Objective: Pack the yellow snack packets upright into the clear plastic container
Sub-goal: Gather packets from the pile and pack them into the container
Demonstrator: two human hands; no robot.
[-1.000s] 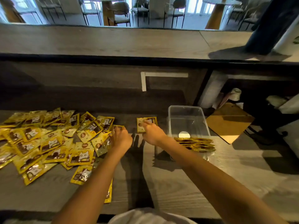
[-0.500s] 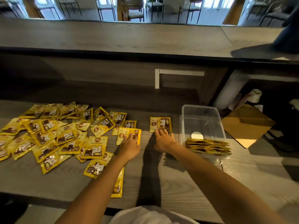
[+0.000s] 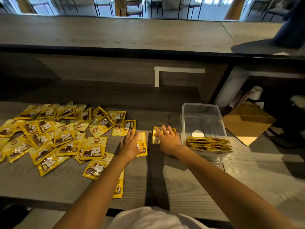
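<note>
Several yellow snack packets lie scattered flat across the left of the wooden counter. My left hand lies flat with straight fingers on one packet near the middle. My right hand presses with spread fingers on another packet just left of the clear plastic container. Several packets stand on edge in the near end of the container; its far part holds only a round white label.
A wooden clipboard lies right of the container at the counter's end. A raised counter ledge runs across behind. One packet lies near the front edge under my left forearm. A person's dark leg stands at top right.
Both hands have slid their packets toward me and to the right, nearer the container. My left hand, curled at the pile a second ago, now lies flat on a packet.
</note>
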